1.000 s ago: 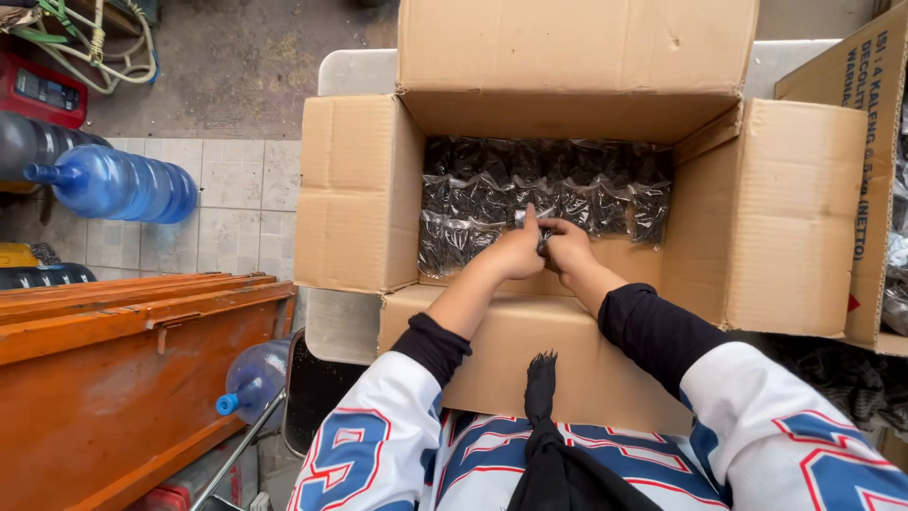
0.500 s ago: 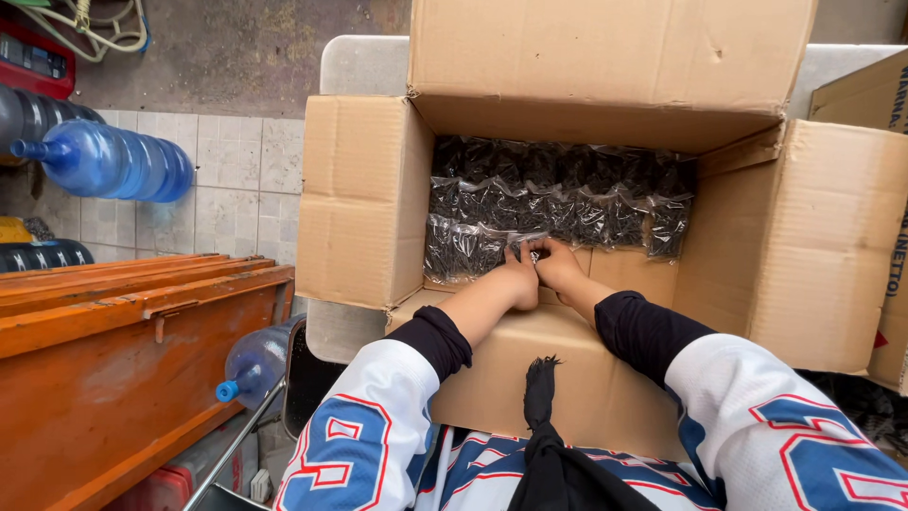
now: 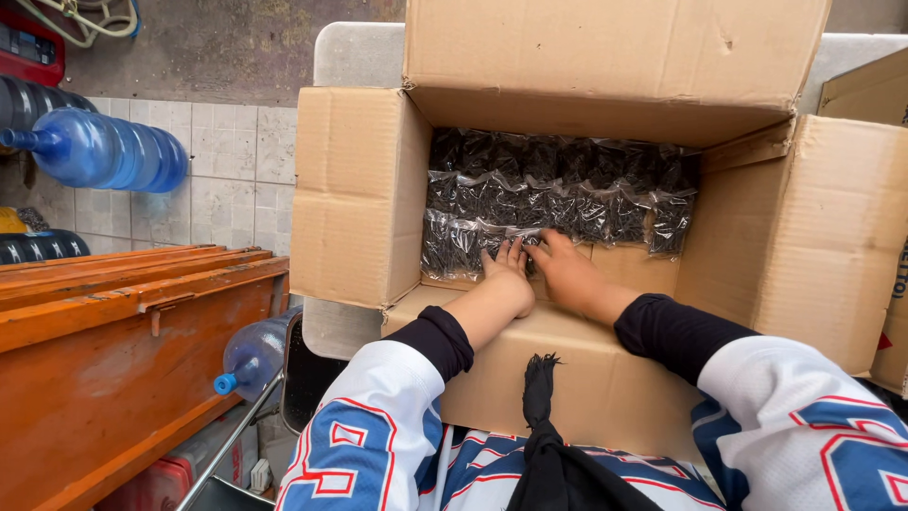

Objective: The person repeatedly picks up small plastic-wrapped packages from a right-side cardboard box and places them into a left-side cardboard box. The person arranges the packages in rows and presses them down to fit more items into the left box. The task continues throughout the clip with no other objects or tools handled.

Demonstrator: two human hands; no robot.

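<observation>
An open cardboard box (image 3: 359, 189) stands in front of me with its flaps spread. Inside lie rows of clear plastic bags of small dark pieces (image 3: 558, 189). My left hand (image 3: 506, 270) rests flat, fingers together, on the nearest row of bags. My right hand (image 3: 566, 270) lies beside it, fingers pressed down on the same front row, next to bare cardboard floor of the box. Both forearms reach over the box's front flap (image 3: 577, 378). Neither hand grips anything that I can see.
An orange wooden crate (image 3: 123, 350) stands at the left. Blue water jugs lie on the tiled floor, one at upper left (image 3: 104, 151) and one lower down (image 3: 255, 355). Another cardboard box (image 3: 889, 237) stands at the right edge.
Both hands have lowered from a raised, pinched-together pose onto the front row of bags and now lie flat. The view has shifted closer to the box.
</observation>
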